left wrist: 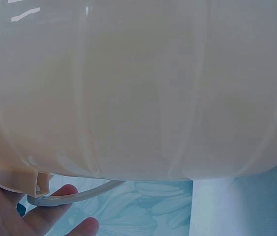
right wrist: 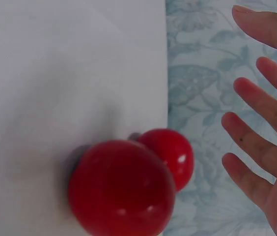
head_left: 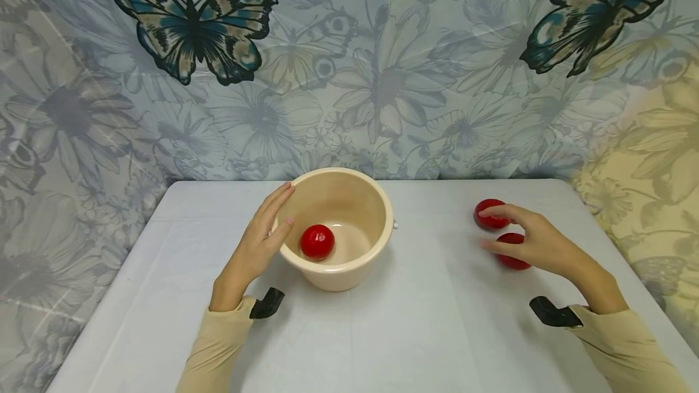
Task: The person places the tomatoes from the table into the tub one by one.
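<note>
Right hand (head_left: 537,242) partly hides nearer red ball (head_left: 514,258).

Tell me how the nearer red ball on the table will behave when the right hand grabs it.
The nearer red ball looks round and glossy, so it would probably roll if nudged and may slip under fingertips. It seems rigid. The right hand spans it, so it is likely light.
</note>
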### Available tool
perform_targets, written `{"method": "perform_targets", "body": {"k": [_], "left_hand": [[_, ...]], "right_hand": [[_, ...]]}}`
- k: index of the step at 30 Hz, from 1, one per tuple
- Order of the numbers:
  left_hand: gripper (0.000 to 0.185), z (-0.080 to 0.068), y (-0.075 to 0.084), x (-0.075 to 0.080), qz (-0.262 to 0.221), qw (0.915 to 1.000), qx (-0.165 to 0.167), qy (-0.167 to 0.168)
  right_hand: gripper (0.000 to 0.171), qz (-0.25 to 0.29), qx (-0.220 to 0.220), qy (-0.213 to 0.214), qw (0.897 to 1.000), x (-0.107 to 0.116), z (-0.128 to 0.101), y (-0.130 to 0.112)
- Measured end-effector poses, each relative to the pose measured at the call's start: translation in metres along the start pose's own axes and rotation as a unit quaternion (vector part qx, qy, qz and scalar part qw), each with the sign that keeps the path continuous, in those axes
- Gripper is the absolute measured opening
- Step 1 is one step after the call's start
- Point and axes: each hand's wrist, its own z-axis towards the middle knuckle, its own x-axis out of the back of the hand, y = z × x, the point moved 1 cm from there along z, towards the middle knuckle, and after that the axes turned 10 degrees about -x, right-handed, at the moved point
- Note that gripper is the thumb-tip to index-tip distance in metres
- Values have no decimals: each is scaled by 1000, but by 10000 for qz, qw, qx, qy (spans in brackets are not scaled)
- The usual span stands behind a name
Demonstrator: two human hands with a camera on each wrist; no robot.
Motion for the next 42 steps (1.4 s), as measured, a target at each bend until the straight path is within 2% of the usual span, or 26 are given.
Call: {"method": "perform_targets", "body": {"k": [10, 21, 36, 42], "left_hand": [[55, 0, 1, 0, 4, 10000, -6, 11], [55, 0, 1, 0, -4, 10000, -47, 38], [54, -1, 0, -1, 26, 10000, 11, 47], [54, -1, 1, -1, 23, 10000, -19, 43]], "right_hand": [[54, -271, 50, 205, 9994, 0, -5, 24], [56, -418, -75, 81, 9991, -4, -5, 46], [59, -186, -315, -231, 9991, -13, -7, 62], [61, 61, -341, -384, 9987, -18, -6, 68]]}}
